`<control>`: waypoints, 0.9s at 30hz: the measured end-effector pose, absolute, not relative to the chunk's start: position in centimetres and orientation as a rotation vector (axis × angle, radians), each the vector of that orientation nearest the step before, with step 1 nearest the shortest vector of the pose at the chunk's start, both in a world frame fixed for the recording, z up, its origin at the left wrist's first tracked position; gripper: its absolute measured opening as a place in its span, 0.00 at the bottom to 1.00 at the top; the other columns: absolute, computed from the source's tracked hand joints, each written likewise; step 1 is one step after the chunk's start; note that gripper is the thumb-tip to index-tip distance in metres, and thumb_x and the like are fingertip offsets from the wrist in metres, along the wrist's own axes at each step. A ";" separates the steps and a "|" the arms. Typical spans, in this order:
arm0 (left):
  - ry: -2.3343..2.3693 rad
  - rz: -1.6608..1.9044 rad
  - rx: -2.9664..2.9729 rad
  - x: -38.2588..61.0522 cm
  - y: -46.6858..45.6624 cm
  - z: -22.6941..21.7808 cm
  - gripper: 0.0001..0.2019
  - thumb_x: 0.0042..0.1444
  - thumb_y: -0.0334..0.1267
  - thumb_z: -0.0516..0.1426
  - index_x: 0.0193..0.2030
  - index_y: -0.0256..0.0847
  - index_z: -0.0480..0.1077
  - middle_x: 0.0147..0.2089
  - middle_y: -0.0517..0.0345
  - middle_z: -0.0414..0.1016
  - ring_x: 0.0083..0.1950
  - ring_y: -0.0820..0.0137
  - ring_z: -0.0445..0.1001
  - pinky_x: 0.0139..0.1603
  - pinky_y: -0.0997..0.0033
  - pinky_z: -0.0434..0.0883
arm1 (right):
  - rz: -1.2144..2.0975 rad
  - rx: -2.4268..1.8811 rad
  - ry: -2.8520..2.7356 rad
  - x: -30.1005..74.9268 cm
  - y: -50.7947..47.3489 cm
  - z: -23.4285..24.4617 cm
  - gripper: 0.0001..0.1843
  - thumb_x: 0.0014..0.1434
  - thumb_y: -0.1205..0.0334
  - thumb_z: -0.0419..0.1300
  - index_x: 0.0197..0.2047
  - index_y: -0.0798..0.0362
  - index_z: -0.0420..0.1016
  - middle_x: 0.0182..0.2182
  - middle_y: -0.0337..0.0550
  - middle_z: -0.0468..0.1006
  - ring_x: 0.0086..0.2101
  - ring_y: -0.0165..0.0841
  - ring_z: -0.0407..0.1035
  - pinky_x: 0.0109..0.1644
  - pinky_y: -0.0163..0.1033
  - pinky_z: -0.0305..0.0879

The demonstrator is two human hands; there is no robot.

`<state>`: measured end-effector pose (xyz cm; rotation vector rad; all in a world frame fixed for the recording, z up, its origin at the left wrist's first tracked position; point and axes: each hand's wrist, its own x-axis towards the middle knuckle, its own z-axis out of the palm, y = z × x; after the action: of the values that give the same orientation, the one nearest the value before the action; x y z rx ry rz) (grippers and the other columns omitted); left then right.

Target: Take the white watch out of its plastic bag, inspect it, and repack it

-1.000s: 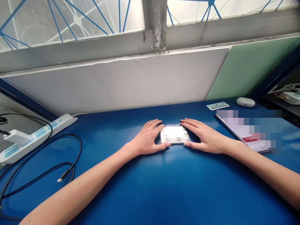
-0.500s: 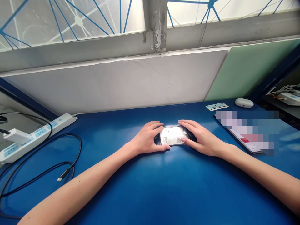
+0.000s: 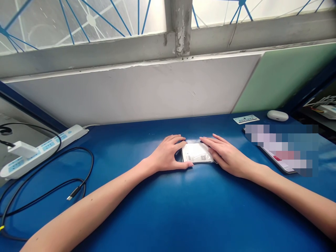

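Note:
A small flat packet (image 3: 196, 153) in clear plastic, with a white printed label on top, lies on the blue table. My left hand (image 3: 172, 154) curves around its left end, thumb along the near edge and fingers at the far edge, closed on it. At the other end, my right hand (image 3: 224, 154) has its fingers close together at the far right corner. Its thumb is drawn in beneath them against the packet's right end. My right palm hides part of that end.
To the left lie a white power strip (image 3: 63, 138) with a plugged-in charger (image 3: 23, 149) and a looped black cable (image 3: 76, 191). At the right are a partly blurred phone (image 3: 285, 167), a card (image 3: 246, 119) and a white earbud case (image 3: 277, 115). A pale wall panel (image 3: 131, 94) borders the table's back.
My right thumb has moved from the label's near side up toward the packet's right end, and the right fingers have shifted. My left hand keeps its place around the packet. The view has shifted slightly.

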<state>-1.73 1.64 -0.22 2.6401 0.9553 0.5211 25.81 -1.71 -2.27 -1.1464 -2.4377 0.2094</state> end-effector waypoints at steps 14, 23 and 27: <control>0.958 0.515 2.651 -1.6 1.6 -0.1 0.30 0.51 0.57 0.66 0.54 0.38 0.74 0.63 0.43 0.72 0.69 0.49 0.65 0.70 0.48 0.61 | 0.317 -1.181 -2.441 26.0 -1.6 -2.1 0.28 0.70 0.65 0.44 0.71 0.54 0.60 0.68 0.57 0.65 0.67 0.49 0.59 0.65 0.62 0.63; 0.937 0.520 2.680 -1.7 1.6 -0.4 0.30 0.52 0.53 0.66 0.57 0.36 0.72 0.63 0.41 0.72 0.69 0.48 0.65 0.70 0.48 0.60 | 0.411 -1.155 -2.348 27.1 -1.0 -2.6 0.25 0.69 0.68 0.45 0.65 0.49 0.69 0.65 0.50 0.71 0.66 0.45 0.61 0.65 0.55 0.67; 0.957 0.526 2.692 -1.7 1.6 -0.5 0.31 0.53 0.51 0.64 0.60 0.35 0.69 0.63 0.40 0.72 0.68 0.48 0.66 0.70 0.47 0.61 | 0.095 -1.078 -2.255 27.1 -1.0 -2.6 0.18 0.65 0.72 0.51 0.50 0.51 0.79 0.61 0.53 0.74 0.64 0.49 0.63 0.64 0.59 0.66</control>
<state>-1.74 1.62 -0.53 2.6924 0.9573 0.5261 27.05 -0.99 -2.57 -1.0782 -2.2545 0.0948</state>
